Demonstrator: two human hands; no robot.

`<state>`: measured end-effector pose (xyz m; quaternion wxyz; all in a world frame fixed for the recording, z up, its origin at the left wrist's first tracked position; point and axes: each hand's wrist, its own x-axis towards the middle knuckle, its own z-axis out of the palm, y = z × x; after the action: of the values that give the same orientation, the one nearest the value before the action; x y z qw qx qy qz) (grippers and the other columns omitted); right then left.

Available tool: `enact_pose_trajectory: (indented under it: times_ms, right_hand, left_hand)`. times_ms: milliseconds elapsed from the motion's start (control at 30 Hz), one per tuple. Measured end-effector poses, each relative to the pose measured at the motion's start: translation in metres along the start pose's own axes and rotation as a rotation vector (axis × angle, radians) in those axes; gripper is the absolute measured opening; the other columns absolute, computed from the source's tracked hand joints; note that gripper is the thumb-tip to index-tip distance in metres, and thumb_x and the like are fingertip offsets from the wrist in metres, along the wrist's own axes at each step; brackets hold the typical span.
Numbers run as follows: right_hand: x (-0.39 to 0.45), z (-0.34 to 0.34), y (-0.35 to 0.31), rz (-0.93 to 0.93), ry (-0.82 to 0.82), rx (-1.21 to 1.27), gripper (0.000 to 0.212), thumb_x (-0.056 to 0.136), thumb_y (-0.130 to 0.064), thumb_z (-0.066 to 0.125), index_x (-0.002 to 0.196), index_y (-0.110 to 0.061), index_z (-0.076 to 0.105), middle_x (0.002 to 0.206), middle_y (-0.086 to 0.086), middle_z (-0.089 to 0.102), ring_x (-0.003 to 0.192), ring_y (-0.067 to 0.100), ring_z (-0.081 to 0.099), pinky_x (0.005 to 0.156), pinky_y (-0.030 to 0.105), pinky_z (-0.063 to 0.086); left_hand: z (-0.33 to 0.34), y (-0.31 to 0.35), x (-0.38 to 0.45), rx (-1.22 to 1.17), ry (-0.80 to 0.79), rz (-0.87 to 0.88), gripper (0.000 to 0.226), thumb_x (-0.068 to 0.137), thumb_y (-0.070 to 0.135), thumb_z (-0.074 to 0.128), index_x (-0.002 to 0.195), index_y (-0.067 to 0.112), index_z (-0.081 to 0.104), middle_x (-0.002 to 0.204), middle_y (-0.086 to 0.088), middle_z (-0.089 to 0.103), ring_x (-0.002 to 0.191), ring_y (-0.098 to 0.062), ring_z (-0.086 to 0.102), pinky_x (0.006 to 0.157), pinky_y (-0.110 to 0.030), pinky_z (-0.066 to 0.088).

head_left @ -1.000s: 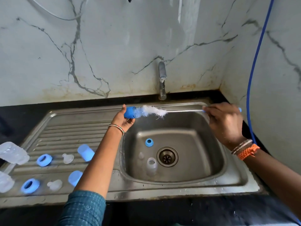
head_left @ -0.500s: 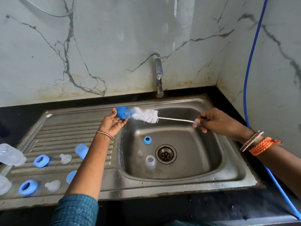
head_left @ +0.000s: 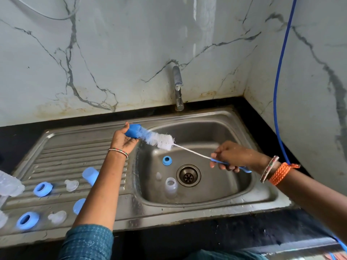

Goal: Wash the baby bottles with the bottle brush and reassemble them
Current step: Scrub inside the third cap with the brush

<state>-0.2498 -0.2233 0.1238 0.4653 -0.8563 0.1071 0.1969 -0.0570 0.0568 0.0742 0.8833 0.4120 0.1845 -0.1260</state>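
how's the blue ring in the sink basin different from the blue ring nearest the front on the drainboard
The blue ring in the basin lies down in the sink bowl beside the drain; the front blue ring on the drainboard lies up on the flat draining surface, far to the left. The basin ring looks smaller in the picture and sharp; the drainboard ring looks larger and blurred. A clear teat lies just beside the drainboard ring. Both are blue, round, open in the middle, and untouched by either hand.

L hand [head_left: 123, 140] palm-up, fingers curled; R hand [head_left: 230, 156] fisted, knuckles up.

steel sink [head_left: 206, 209]; blue rings [head_left: 42, 188], teats [head_left: 71, 185], caps [head_left: 90, 175] on drainboard [head_left: 75, 156]
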Motion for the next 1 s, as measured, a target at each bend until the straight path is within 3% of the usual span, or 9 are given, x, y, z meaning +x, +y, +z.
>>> enact_pose_trajectory:
  times_ms: [233, 300, 400, 467, 567, 700, 767, 900, 1000]
  right_hand:
    - [-0.004, 0.003, -0.006, -0.308, 0.746, -0.563, 0.006, 0.08, -0.021, 0.066, 0.083, -0.024, 0.063, 0.081, -0.01, 0.064, 0.083, 0.019, 0.06, 0.063, 0.027, 0.038]
    - [-0.001, -0.002, -0.011, -0.288, 0.674, -0.553, 0.002, 0.081, -0.022, 0.066, 0.083, -0.021, 0.067, 0.079, -0.006, 0.066, 0.076, 0.016, 0.06, 0.061, 0.026, 0.04]
    - [0.0, -0.011, -0.016, -0.106, 0.163, -0.137, 0.024, 0.092, -0.018, 0.057, 0.073, -0.01, 0.07, 0.052, -0.002, 0.057, 0.039, 0.006, 0.043, 0.04, 0.019, 0.034]
    - [-0.002, -0.014, -0.016, -0.07, 0.032, -0.063, 0.03, 0.095, -0.017, 0.052, 0.075, -0.005, 0.07, 0.049, -0.001, 0.054, 0.034, 0.005, 0.037, 0.036, 0.017, 0.029]
    - [-0.006, -0.009, -0.017, -0.17, 0.305, -0.408, 0.014, 0.09, -0.027, 0.063, 0.081, -0.017, 0.066, 0.069, -0.005, 0.066, 0.062, 0.008, 0.06, 0.055, 0.023, 0.045]
    - [-0.008, -0.002, -0.016, -0.343, 0.746, -0.734, 0.008, 0.082, -0.024, 0.065, 0.087, -0.022, 0.06, 0.088, -0.002, 0.066, 0.085, 0.025, 0.061, 0.062, 0.029, 0.035]
    - [-0.004, -0.005, -0.015, -0.306, 0.611, -0.547, 0.009, 0.084, -0.027, 0.066, 0.08, -0.02, 0.062, 0.074, -0.003, 0.068, 0.068, 0.017, 0.061, 0.057, 0.026, 0.038]
    - [-0.006, -0.012, -0.016, -0.008, -0.078, 0.022, 0.036, 0.1, -0.024, 0.047, 0.074, -0.006, 0.065, 0.043, -0.002, 0.048, 0.032, 0.006, 0.03, 0.034, 0.014, 0.024]
    - [-0.007, -0.011, -0.016, -0.03, -0.108, -0.041, 0.038, 0.101, -0.028, 0.044, 0.076, -0.007, 0.064, 0.047, 0.0, 0.05, 0.034, 0.007, 0.033, 0.035, 0.017, 0.028]
  left_hand:
    - [-0.008, -0.003, 0.001, -0.02, -0.008, -0.026, 0.017, 0.095, 0.021, 0.051, 0.096, 0.004, 0.05, 0.1, -0.017, 0.057, 0.102, -0.032, 0.056, 0.104, -0.047, 0.039]
    - [-0.01, -0.002, 0.002, -0.033, -0.028, -0.024, 0.018, 0.094, 0.021, 0.053, 0.098, 0.004, 0.05, 0.104, -0.018, 0.057, 0.096, -0.032, 0.058, 0.104, -0.046, 0.04]
    - [-0.012, 0.002, 0.002, -0.054, -0.083, -0.012, 0.024, 0.079, 0.016, 0.061, 0.099, 0.006, 0.053, 0.107, -0.018, 0.057, 0.101, -0.033, 0.057, 0.104, -0.047, 0.04]
    - [-0.012, 0.004, 0.0, -0.053, -0.105, -0.003, 0.027, 0.071, 0.015, 0.062, 0.096, 0.007, 0.055, 0.105, -0.016, 0.058, 0.102, -0.031, 0.057, 0.104, -0.047, 0.04]
    - [-0.013, 0.007, 0.001, -0.034, -0.096, -0.001, 0.019, 0.084, 0.019, 0.057, 0.098, 0.006, 0.054, 0.102, -0.017, 0.058, 0.098, -0.03, 0.058, 0.104, -0.046, 0.04]
    - [-0.011, 0.003, -0.002, -0.031, -0.067, -0.013, 0.014, 0.094, 0.019, 0.051, 0.099, 0.006, 0.053, 0.102, -0.017, 0.058, 0.097, -0.03, 0.058, 0.104, -0.044, 0.04]
    - [-0.011, 0.002, -0.003, -0.04, -0.086, -0.014, 0.019, 0.096, 0.022, 0.049, 0.1, 0.004, 0.053, 0.103, -0.018, 0.058, 0.098, -0.032, 0.058, 0.104, -0.044, 0.04]
    - [-0.015, 0.002, -0.001, -0.053, -0.113, 0.002, 0.016, 0.093, 0.02, 0.052, 0.102, 0.006, 0.055, 0.103, -0.016, 0.06, 0.1, -0.03, 0.059, 0.097, -0.045, 0.046]
    - [-0.015, 0.004, 0.0, -0.047, -0.109, 0.019, 0.017, 0.094, 0.02, 0.05, 0.096, 0.005, 0.058, 0.099, -0.015, 0.062, 0.097, -0.028, 0.06, 0.089, -0.044, 0.049]
